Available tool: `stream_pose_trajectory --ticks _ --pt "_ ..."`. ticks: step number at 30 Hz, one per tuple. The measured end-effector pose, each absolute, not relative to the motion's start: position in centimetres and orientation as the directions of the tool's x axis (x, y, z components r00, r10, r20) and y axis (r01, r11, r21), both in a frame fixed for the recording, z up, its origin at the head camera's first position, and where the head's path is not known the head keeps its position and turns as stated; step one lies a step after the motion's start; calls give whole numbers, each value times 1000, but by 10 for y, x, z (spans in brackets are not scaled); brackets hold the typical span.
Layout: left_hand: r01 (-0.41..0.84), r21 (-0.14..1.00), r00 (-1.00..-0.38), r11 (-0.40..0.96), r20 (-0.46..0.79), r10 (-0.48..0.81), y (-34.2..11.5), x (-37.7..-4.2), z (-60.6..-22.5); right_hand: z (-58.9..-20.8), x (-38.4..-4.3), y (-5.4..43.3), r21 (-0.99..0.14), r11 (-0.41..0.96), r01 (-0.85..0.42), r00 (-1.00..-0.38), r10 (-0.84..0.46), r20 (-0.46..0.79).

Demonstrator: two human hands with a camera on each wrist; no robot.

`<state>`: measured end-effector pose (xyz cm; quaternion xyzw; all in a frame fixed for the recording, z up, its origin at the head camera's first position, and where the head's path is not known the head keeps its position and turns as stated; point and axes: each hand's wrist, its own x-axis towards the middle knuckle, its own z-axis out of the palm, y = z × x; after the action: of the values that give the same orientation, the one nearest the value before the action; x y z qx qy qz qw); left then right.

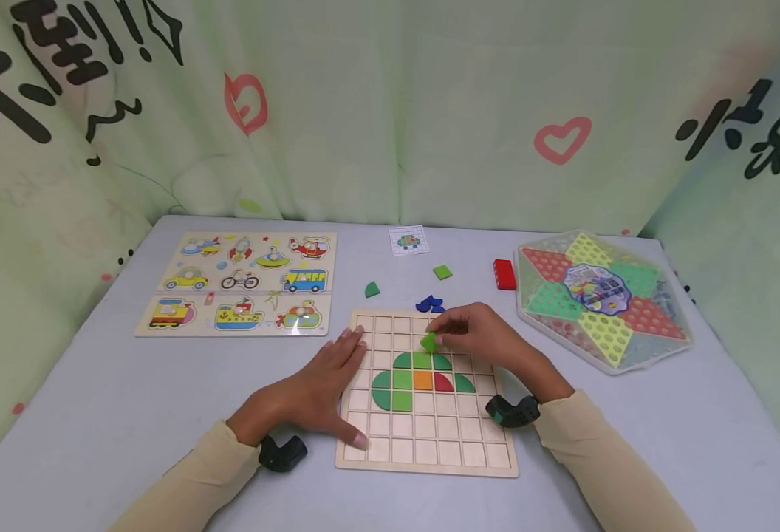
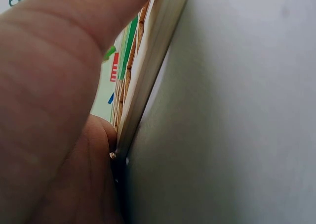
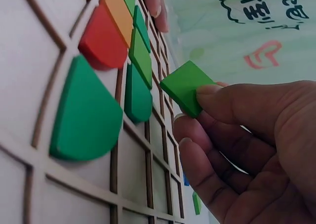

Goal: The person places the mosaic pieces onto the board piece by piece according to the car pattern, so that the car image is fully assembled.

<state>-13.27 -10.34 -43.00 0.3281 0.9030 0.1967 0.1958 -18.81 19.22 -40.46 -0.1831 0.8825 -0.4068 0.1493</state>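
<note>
My right hand [image 1: 479, 336] pinches a light green square tile [image 3: 187, 85] between thumb and fingers, just above the wooden grid board [image 1: 430, 467]. The fingers of my left hand [image 1: 320, 384] lie spread along the board's left edge, thumb near the lower corner. Set in the grid are light green squares [image 1: 402, 401], an orange square [image 1: 423, 380], a red rounded tile [image 3: 101, 38] and several dark green rounded tiles [image 3: 89, 112]. In the left wrist view, the thumb [image 2: 49, 75] hides much of the board.
Behind the board lie a dark green tile [image 1: 372, 289], a light green square [image 1: 442, 272], several blue pieces [image 1: 430, 304] and a picture card [image 1: 408, 241]. A vehicle puzzle [image 1: 210, 299] lies left. To the right are a red block [image 1: 505, 274] and a hexagonal game box [image 1: 549, 332].
</note>
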Motion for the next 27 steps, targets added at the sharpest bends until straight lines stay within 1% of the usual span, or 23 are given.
stream_pose_trajectory --ticks 3,8,14,22,27 --pt "515 485 -707 707 -226 670 -103 -133 -430 -403 -182 190 -779 595 -200 -878 -461 -127" --pt "517 491 -703 701 -223 675 -103 -133 -430 -402 -175 189 -785 570 -243 -854 -510 -106" --pt "511 486 -705 709 -234 669 -103 -133 -430 -401 -166 189 -811 532 -244 -806 -576 -135" --pt "510 487 -704 709 -237 669 -104 -133 -428 -397 -154 185 -795 534 -288 -737 -654 -172" --pt "507 490 -705 709 -237 669 -103 -133 -428 -395 -150 183 -773 554 -310 -734 -656 -177"
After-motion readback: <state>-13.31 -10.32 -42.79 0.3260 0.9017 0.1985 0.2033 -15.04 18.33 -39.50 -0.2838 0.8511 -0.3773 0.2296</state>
